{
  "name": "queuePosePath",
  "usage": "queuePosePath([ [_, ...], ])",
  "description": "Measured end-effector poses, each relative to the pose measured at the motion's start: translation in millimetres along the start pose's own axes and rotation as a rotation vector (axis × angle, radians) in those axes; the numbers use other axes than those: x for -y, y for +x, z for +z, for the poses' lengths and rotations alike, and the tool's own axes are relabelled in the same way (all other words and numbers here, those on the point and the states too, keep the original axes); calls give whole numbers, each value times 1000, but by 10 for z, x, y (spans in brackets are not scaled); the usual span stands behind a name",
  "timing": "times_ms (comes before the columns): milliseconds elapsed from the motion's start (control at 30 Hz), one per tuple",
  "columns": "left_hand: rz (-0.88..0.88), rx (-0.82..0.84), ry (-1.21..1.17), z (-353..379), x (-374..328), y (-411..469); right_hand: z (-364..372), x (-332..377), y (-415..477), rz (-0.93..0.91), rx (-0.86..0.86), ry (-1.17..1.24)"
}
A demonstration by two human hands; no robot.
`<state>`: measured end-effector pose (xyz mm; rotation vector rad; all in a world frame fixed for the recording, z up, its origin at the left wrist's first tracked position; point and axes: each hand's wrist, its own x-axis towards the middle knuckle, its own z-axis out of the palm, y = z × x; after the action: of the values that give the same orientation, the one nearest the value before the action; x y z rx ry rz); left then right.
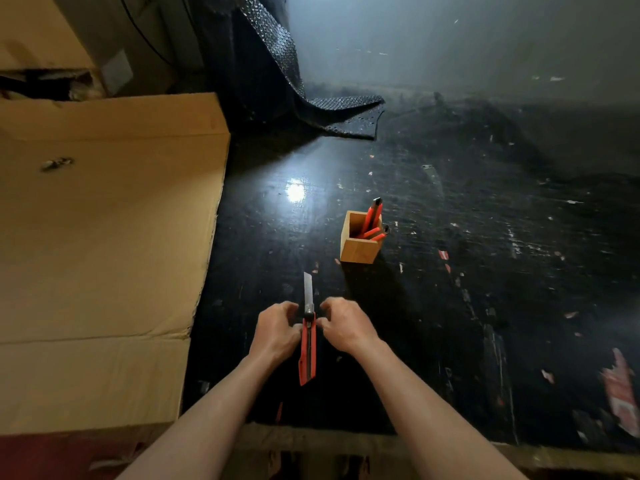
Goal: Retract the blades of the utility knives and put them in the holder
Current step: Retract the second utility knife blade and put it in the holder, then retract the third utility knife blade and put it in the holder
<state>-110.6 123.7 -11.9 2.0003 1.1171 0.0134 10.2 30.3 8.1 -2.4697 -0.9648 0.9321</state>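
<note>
Knife in hand, blade out; holder part-filled.
Left hand [275, 332] and right hand [344, 325] pinch one red knife [307, 348] near the counter [450, 306] edge, fingers closed on it, blade unretracted. Holder [358, 249], farther right, already contains three knives [374, 221].

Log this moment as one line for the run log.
stage: retracting | held: utility knife, both hands | blade: extended | holder: already has knives | surface: dark table

Utility knife [307, 351]: red plastic body, dull grey metal blade [308, 289]. Holder [356, 249]: pale wood, smooth, matt. Tabletop [450, 254]: black, glossy, scuffed, paint flecks. Box [104, 237]: matt brown cardboard. Bubble wrap [332, 112]: shiny plastic
</note>
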Motion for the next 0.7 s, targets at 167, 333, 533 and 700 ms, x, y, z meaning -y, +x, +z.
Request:
queuePosePath([
  [167, -80, 60, -56, 147, 202, -133, 378, -88, -168, 65, 101, 157],
  [333, -107, 51, -170, 240, 229, -202, 534, -118, -294, 63, 39, 347],
  [533, -133, 76, -345, 241, 181, -238, 543, -192, -389, 144, -35, 537],
  [700, -89, 132, -466, 153, 56, -183, 332, -223, -413, 97, -70, 633],
])
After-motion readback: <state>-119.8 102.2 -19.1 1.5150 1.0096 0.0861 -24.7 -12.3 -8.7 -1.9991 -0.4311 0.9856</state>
